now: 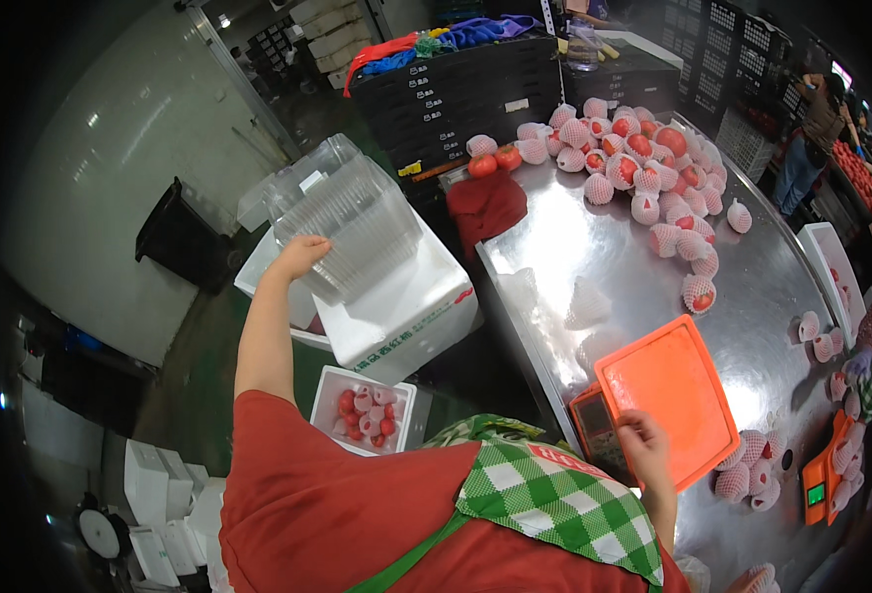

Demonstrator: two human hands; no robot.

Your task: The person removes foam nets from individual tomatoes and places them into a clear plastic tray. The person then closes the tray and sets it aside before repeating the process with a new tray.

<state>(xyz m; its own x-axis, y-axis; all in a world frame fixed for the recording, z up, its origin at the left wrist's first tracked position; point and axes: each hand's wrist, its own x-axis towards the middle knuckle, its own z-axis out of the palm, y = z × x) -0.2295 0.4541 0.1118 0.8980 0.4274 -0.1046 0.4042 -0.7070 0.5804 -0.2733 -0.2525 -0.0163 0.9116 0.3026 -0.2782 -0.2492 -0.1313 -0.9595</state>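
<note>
My left arm reaches out to a tall stack of clear plastic boxes (357,232), which lies on a white foam carton (396,316). My left hand (305,255) is closed on the near left edge of the stack. My right hand (643,445) is over the near left edge of an orange tray (673,395), its fingers loosely bent and nothing seen in them. Under that tray is an orange scale (594,425) with a keypad, on the steel table (564,227). Many red tomatoes (643,163), most in pink-white foam nets, are heaped at the table's far side.
An open foam box (367,410) of netted tomatoes stands low, near my left side. Black crates (456,99) with gloves on top stand at the back. A second orange scale (823,474) and more netted tomatoes (752,469) are at right. Another person (811,138) stands far right.
</note>
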